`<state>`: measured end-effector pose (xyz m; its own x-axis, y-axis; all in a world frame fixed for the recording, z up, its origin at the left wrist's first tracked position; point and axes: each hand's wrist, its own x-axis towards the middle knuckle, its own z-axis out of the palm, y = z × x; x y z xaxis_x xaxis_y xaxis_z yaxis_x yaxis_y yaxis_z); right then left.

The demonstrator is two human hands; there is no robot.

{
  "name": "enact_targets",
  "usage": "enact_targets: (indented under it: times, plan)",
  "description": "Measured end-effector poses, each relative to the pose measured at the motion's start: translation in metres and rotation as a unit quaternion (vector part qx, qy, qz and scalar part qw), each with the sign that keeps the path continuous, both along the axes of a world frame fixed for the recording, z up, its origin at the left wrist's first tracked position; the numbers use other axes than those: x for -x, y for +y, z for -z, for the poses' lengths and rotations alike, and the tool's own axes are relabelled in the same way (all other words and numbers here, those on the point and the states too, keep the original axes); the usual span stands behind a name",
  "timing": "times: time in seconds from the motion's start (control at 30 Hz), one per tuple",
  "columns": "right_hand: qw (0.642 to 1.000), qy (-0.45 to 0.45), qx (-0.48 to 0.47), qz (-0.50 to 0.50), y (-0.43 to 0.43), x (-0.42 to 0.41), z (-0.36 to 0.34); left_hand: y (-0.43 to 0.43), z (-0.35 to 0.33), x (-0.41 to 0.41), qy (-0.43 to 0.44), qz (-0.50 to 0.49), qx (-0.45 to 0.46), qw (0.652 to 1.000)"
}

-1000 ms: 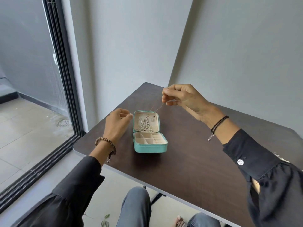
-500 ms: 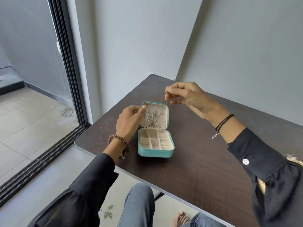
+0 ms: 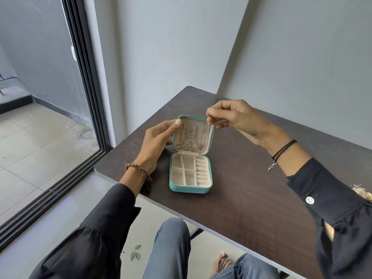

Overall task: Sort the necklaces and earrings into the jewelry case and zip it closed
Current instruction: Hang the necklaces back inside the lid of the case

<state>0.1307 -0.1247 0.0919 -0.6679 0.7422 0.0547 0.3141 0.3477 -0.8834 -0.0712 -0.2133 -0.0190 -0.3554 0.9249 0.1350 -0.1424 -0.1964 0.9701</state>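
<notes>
Jewelry case [image 3: 190, 188], teal, open at centre of frame on dark wooden table [image 3: 251, 188]; lid upright, cream tray compartments look bare. Several thin silver necklaces [image 3: 188, 140] hanging inside lid, pooled along bottom edge. Left hand [image 3: 159, 144] gripping lid's left edge, thumb over upper corner, fingers behind. Right hand [image 3: 235, 119] above lid's upper right corner, thumb and forefinger pinched together on fine chain [image 3: 205, 127] dropping into lid. Small gold-coloured pile [image 3: 362, 193] at right edge of frame, too blurred to identify.
</notes>
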Motion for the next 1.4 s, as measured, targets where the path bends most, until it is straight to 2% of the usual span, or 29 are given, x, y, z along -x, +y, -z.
enact_targets:
  times: [0.17,0.43,0.53,0.63,0.77,0.93,1.07,1.23,1.4]
  plan:
    - [1.000,0.022,0.009,-0.005,-0.003,-0.004,-0.001,0.001,0.000,0.001,-0.003,0.004,-0.002,1.000]
    - [1.000,0.001,0.003,-0.008,-0.003,-0.008,0.003,0.000,-0.001,0.001,-0.008,0.002,-0.008,1.000]
    - [0.999,-0.025,-0.037,0.001,-0.004,-0.009,0.007,0.001,0.000,0.001,-0.011,0.004,-0.011,1.000]
    - [0.989,-0.062,-0.130,0.032,-0.005,-0.007,0.017,0.001,0.001,0.002,-0.012,0.006,-0.012,1.000]
    - [0.936,-0.084,-0.332,0.083,0.000,-0.003,0.038,0.001,0.000,0.002,-0.010,0.011,-0.013,1.000]
    - [0.874,-0.043,-0.471,0.113,-0.003,0.002,0.063,0.001,0.000,0.002,-0.009,0.011,-0.012,1.000]
    - [0.820,-0.016,-0.549,0.164,-0.006,0.009,0.077,0.001,0.001,0.002,-0.004,0.013,-0.011,1.000]
    - [0.742,-0.048,-0.635,0.209,-0.008,0.014,0.085,0.001,0.002,0.003,0.002,0.016,-0.008,1.000]
    - [0.710,-0.061,-0.664,0.227,-0.010,0.014,0.083,0.001,0.002,0.003,0.004,0.022,-0.009,1.000]
